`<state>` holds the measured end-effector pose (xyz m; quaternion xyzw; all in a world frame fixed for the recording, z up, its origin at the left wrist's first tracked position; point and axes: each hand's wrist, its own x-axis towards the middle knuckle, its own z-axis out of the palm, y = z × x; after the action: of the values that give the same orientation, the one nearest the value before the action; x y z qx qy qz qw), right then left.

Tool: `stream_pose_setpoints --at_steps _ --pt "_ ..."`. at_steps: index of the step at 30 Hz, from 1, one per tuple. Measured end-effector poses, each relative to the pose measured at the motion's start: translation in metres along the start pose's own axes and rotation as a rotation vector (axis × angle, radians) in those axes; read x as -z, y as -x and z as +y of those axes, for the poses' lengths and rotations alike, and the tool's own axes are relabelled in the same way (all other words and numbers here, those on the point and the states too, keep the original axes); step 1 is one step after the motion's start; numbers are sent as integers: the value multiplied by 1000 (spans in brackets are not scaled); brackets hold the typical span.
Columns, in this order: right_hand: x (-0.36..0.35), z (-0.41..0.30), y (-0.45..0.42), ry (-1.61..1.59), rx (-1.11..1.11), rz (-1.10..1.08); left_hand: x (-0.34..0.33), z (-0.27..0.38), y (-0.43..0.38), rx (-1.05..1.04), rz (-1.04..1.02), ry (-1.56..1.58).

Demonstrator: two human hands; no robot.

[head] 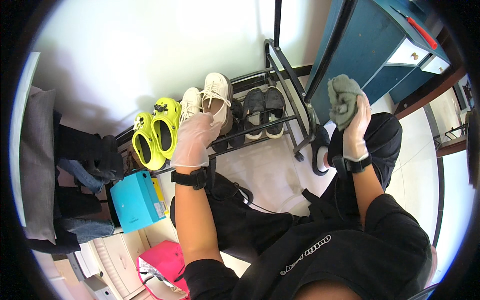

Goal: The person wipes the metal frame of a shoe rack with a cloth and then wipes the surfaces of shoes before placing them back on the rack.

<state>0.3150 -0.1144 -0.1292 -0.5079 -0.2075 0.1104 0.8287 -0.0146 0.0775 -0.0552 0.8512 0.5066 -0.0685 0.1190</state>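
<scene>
My left hand point(197, 138), in a translucent glove, grips the heel of a cream lace-up shoe point(216, 88) with a thick brown sole. Its cream mate point(191, 101) stands just left of it, partly hidden by my hand. Both are at the black metal shoe rack point(262, 125); whether the gripped shoe rests on the bars I cannot tell. To the right, my gloved right hand point(358, 131) holds a bunched grey-green fluffy cloth point(343, 101) away from the rack. Yellow-green clogs point(159, 127) with charms sit left of the cream pair.
Dark shoes point(264, 110) occupy the rack's right part. A black upright pole point(332, 48) rises before a teal desk point(367, 48) bearing a red-handled tool point(422, 33). Leftward are hanging clothes point(86, 150), a turquoise box point(135, 202) and a pink bag point(161, 258).
</scene>
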Motion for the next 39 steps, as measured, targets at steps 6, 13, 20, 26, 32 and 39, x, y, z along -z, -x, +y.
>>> stream_pose_setpoints --at_steps 6,13,20,26,32,39 --pt "-42 6 95 241 -188 -425 -5 -1 0 -44 83 -32" --pt "-135 144 83 555 146 -394 4 11 -1 -32 73 -6" --pt "-184 206 -25 1393 344 -550 3 -3 5 -51 153 -67" --pt "-185 247 -45 1600 374 -635 0 -16 17 -105 253 -8" --pt "-211 239 -73 1597 -14 -846 1 -43 27 -74 260 -15" --pt "-209 206 -20 2064 263 -938 7 -43 40 -102 371 11"
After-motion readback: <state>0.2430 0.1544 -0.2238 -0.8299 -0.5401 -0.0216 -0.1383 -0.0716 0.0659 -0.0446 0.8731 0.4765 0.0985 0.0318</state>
